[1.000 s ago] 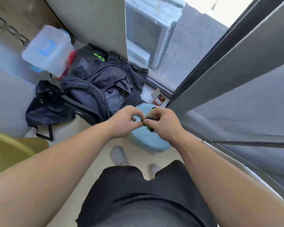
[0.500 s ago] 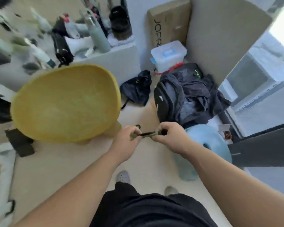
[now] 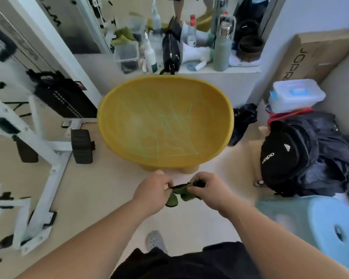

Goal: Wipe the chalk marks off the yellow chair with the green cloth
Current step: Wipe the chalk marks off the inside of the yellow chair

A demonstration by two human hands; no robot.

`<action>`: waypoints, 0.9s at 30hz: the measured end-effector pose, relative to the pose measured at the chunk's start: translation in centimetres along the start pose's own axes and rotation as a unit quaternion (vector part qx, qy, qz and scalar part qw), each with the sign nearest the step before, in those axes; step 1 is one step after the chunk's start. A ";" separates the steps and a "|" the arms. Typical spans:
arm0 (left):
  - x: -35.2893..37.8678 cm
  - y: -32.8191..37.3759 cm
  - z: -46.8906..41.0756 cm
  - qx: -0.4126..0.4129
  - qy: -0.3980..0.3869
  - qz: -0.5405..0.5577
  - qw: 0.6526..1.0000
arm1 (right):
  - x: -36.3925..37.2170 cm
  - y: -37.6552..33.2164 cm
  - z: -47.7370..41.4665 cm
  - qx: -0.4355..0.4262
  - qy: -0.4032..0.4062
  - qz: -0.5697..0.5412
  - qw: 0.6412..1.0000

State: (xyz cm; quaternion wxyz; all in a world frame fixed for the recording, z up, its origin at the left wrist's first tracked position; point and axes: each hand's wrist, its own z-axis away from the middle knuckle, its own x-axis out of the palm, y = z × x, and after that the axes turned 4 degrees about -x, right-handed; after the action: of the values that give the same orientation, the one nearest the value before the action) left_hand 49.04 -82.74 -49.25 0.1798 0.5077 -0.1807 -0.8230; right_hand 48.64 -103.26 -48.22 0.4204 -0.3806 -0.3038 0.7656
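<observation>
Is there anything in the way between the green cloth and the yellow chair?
Nothing visible. The left hand and right hand hold the green cloth in front of the yellow chair; only floor lies between.

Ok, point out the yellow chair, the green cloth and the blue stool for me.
yellow chair (image 3: 129, 125): head view, left part of its seat bowl.
green cloth (image 3: 172, 200): head view, its hanging lower fold.
blue stool (image 3: 322, 218): head view, its top, left of the hole.
</observation>
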 end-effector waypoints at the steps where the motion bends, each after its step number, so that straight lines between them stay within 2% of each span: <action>1: -1.5 -1.6 -0.4 0.002 -0.007 -0.005 1.000 | 1.6 -1.2 -0.8 0.000 -0.001 0.001 1.000; 9: -9.7 -9.8 -8.1 -0.042 -0.006 0.045 0.998 | 8.3 -8.4 -10.8 -0.002 0.004 0.006 1.000; 14: -11.3 -14.0 -14.2 -0.090 -0.012 0.061 0.994 | 10.8 -9.3 -20.2 -0.002 -0.047 0.021 0.999; 18: -11.6 -17.2 -19.2 -0.097 -0.050 0.051 0.993 | 12.5 -8.9 -25.8 0.017 -0.059 0.034 0.998; 23: -11.3 -18.0 -28.0 -0.052 -0.106 0.028 0.993 | 11.0 -8.7 -31.8 -0.008 -0.003 0.117 0.993; 27: -11.1 -16.4 -34.8 0.038 -0.097 0.042 0.994 | 9.0 -9.1 -34.3 -0.026 0.122 0.186 0.975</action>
State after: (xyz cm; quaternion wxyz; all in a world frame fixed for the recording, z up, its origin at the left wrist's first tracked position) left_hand 83.17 -67.16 -63.18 0.1769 0.4238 -0.2493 -0.8526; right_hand 78.00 -86.23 -62.04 0.2950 -0.5317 -0.1936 0.7699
